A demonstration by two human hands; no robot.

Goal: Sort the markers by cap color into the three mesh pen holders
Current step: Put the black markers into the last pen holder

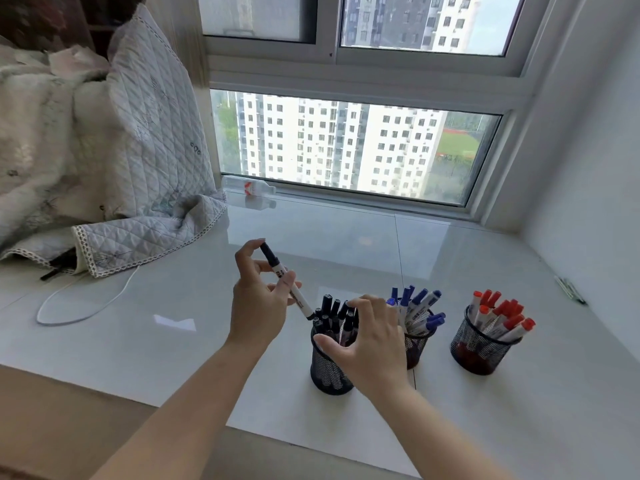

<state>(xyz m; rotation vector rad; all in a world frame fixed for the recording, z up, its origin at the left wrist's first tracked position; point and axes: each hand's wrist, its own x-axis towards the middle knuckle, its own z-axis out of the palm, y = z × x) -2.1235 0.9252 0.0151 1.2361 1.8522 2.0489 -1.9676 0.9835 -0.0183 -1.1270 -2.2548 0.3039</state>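
Both forearms are reaching in from the near edge: the left hand [258,303] is pinching one black-capped marker [287,281] in a closed grip, slanted with its tail just above the left holder [329,367], while the right hand [370,341], fingers spread and clamping nothing, is hovering over that holder's black caps. Sorting is seemingly nearing its end, so the next move is, I judge, lowering this marker tail-first into a gap. Three holders are standing on the surface [173,341]: roughly ten black markers, the middle holder [417,344] with about eight blue, the right holder [479,348] with about ten red.

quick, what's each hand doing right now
Left hand: closed on a black-capped marker.
Right hand: open, fingers spread over the holder of black markers, gripping nothing.
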